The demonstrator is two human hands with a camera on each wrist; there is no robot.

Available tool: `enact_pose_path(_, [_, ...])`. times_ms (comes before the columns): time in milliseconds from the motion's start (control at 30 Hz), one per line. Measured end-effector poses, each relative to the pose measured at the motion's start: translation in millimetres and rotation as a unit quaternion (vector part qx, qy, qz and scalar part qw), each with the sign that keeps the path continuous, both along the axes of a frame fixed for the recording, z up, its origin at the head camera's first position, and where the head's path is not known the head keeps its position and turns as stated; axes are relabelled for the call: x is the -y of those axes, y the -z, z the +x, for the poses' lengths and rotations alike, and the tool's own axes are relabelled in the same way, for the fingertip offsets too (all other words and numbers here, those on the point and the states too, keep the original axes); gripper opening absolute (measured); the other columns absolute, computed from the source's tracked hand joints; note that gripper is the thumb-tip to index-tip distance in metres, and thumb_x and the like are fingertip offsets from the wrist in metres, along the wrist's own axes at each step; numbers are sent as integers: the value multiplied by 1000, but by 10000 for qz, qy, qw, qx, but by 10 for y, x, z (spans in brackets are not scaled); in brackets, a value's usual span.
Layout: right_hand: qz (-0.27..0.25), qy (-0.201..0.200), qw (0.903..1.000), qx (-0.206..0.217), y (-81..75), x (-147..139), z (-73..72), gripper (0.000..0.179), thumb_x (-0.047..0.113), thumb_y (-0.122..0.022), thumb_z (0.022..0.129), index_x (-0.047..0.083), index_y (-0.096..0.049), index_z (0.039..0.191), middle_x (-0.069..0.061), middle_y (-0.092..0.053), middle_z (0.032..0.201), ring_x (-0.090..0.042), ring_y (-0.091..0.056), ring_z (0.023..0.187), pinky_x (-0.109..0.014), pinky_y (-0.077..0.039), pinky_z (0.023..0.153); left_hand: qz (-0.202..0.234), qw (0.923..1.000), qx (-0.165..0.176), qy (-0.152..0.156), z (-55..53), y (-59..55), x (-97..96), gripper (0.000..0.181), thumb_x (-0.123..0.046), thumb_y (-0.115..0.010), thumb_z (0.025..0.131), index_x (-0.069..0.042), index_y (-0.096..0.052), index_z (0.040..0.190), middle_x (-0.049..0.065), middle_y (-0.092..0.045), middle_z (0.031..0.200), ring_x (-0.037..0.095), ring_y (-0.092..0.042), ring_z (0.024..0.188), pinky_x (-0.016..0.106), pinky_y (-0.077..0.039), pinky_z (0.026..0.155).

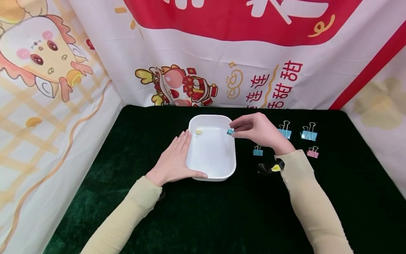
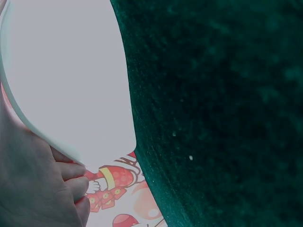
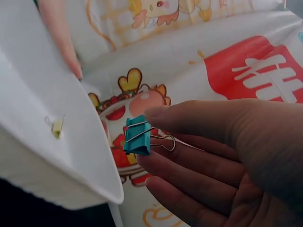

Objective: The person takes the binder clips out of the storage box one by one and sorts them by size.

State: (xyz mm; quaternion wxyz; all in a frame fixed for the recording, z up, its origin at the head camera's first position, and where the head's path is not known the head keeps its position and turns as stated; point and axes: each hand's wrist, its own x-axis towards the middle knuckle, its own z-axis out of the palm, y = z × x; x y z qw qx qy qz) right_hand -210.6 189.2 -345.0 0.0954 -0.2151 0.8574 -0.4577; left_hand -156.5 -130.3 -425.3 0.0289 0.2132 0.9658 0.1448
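My right hand (image 1: pixel 255 129) pinches a small teal binder clip (image 3: pixel 138 135) between thumb and fingertips at the right rim of a white tray (image 1: pixel 211 155). The clip's wire handles show in the right wrist view. Along the tray's left side lies my left hand (image 1: pixel 173 160), its fingers straight against the outer wall and its thumb stretched along the front rim. Inside the tray, near the back left corner, sits a small yellow binder clip (image 1: pixel 198 132). The left wrist view shows the fingers (image 2: pixel 71 182) beside the tray's pale side.
Right of the tray on the dark green cloth (image 1: pixel 203 215) lie a large blue binder clip (image 1: pixel 285 132), another large blue clip (image 1: pixel 309 134), a smaller blue one (image 1: pixel 258 151) and a pink one (image 1: pixel 313 152). A printed curtain (image 1: pixel 120 63) stands behind the table.
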Motion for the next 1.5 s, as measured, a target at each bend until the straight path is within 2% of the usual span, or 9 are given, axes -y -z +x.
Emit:
enact_pose_path(233, [247, 38, 9997, 40, 131, -295, 91, 31, 15, -80, 91, 7, -74, 120, -9, -72, 117, -22, -72, 101, -40, -60, 84, -40, 10000, -79, 26, 0, 6, -2, 143, -93, -62, 64, -8, -5, 164, 7, -5, 170, 22, -4, 155, 42, -8, 123])
enact_pose_path(667, [385, 311, 9987, 117, 222, -759, 265, 33, 19, -79, 93, 7, -73, 123, -9, -71, 120, -22, -71, 102, -33, -59, 85, -3, 10000, -60, 1, 7, 4, -11, 143, -92, -64, 64, -7, -6, 164, 7, -4, 170, 22, -4, 155, 42, -8, 123])
enact_pose_path(1000, [650, 435, 9965, 306, 437, -1098, 390, 36, 19, -76, 95, 8, -69, 129, -8, -69, 124, -20, -70, 100, -32, -58, 85, -23, 9999, -125, 16, 9, 9, -16, 144, -93, -63, 64, -6, -7, 164, 7, -5, 170, 22, -5, 155, 42, -8, 123])
enact_pose_path(1200, [589, 610, 9947, 577, 552, -1270, 465, 39, 17, -74, 96, 4, -66, 132, -12, -69, 125, -23, -71, 103, -30, -58, 84, -111, 9998, -142, 2, 7, 9, -11, 146, -99, -55, 62, -6, -6, 164, 7, -5, 170, 22, -5, 155, 41, -9, 123])
enact_pose_path(1267, [560, 661, 9942, 642, 583, -1332, 502, 38, 17, -73, 97, 3, -66, 131, -13, -69, 125, -25, -70, 104, -29, -58, 84, -80, 9999, -111, 0, 7, 10, -10, 145, -98, -55, 62, -6, -6, 164, 7, -5, 170, 22, -5, 155, 41, -8, 123])
enact_pose_path(1500, [707, 825, 9919, 657, 679, -1575, 612, 36, 17, -72, 97, 2, -67, 130, -16, -69, 124, -22, -70, 103, -24, -57, 81, -133, 9998, -114, -23, 3, 14, -13, 146, -100, -52, 62, -7, -6, 164, 6, -4, 170, 21, -5, 155, 40, -8, 123])
